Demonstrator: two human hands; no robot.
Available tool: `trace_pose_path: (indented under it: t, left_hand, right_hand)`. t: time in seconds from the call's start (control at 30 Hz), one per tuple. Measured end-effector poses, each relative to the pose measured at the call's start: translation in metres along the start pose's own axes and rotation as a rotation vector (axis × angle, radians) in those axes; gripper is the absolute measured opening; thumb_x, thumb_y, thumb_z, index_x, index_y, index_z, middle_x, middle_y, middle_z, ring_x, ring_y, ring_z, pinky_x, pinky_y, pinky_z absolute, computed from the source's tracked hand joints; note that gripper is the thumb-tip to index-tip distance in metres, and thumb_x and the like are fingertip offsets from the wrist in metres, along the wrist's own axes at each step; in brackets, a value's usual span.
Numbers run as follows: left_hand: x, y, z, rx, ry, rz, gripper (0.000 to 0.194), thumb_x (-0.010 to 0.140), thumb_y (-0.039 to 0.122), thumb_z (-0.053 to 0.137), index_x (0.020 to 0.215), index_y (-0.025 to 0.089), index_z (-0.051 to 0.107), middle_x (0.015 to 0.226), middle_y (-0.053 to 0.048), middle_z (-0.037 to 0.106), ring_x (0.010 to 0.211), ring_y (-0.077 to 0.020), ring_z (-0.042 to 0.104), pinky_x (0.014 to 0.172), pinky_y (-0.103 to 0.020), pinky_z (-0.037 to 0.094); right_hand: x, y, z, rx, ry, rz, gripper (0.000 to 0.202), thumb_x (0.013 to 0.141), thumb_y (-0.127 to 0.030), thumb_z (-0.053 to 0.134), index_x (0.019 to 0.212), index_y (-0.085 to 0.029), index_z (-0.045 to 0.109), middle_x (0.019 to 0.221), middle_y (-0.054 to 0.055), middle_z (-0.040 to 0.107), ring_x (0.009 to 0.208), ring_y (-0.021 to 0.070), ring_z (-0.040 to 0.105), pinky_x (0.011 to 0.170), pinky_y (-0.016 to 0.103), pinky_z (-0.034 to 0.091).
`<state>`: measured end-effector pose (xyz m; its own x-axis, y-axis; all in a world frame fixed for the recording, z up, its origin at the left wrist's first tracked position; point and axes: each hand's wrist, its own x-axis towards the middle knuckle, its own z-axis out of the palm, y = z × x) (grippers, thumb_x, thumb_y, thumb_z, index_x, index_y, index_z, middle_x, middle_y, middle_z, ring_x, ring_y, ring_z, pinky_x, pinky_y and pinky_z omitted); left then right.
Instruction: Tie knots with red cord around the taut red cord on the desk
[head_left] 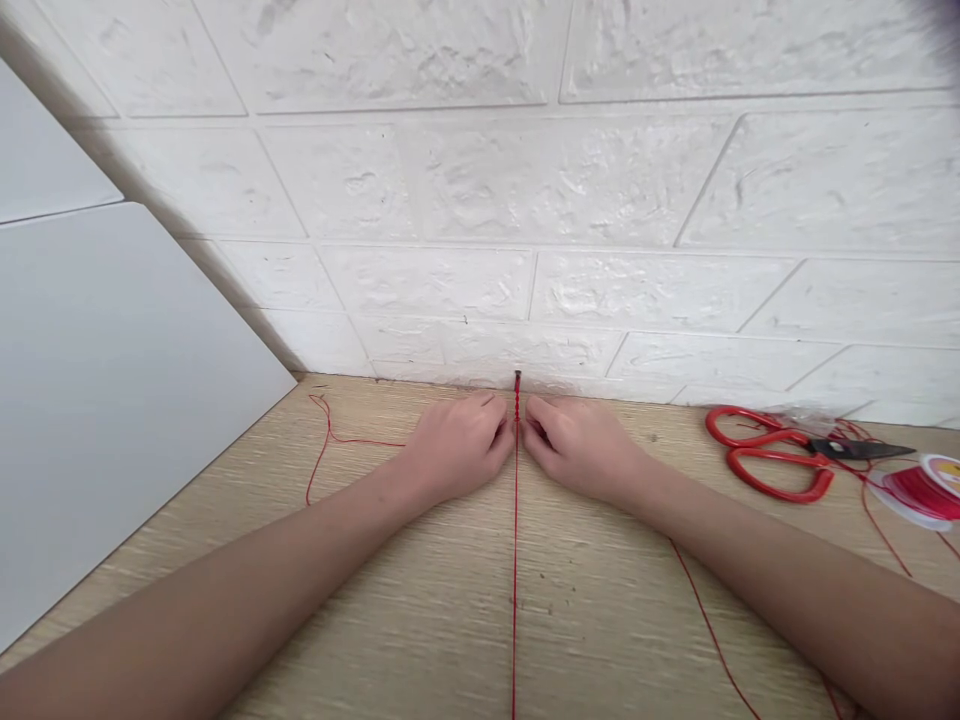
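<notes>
A red cord (515, 560) runs straight down the middle of the wooden table, its knotted upper part (517, 400) hanging from a small dark hook (517, 374) at the wall's foot. Left of the knots is my left hand (469, 440), fingers curled closed; a loose red strand (367, 441) leads to it from the left. My right hand (566, 440) is closed just right of the knots, and another red strand (705, 615) comes out from beneath the right forearm. Both hands' fingertips meet close beside the cord, and the strand ends inside them are hidden.
Red-handled scissors (780, 452) lie at the right near the wall, beside a spool of red thread (919, 490) and tangled thread. A white brick-pattern wall (480, 180) closes off the back. White panels (112, 400) stand at the left.
</notes>
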<state>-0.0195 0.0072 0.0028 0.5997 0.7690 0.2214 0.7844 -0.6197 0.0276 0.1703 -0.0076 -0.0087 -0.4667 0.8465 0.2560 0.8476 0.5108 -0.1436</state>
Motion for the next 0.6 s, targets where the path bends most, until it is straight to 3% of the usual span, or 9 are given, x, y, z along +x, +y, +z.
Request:
trace_pose_path:
  t: [0.6]
  left_hand:
    - [0.0051, 0.0014, -0.0028, -0.038, -0.089, -0.048, 0.030, 0.096, 0.031, 0.040, 0.078, 0.020, 0.061, 0.079, -0.005, 0.071, 0.068, -0.0204, 0.062, 0.057, -0.034, 0.031]
  right_hand:
    - [0.0004, -0.0007, 0.0040, -0.049, -0.010, 0.076, 0.023, 0.097, -0.028, 0.041, 0.082, -0.020, 0.056, 0.075, 0.004, 0.068, 0.061, 0.0168, 0.052, 0.057, 0.033, 0.019]
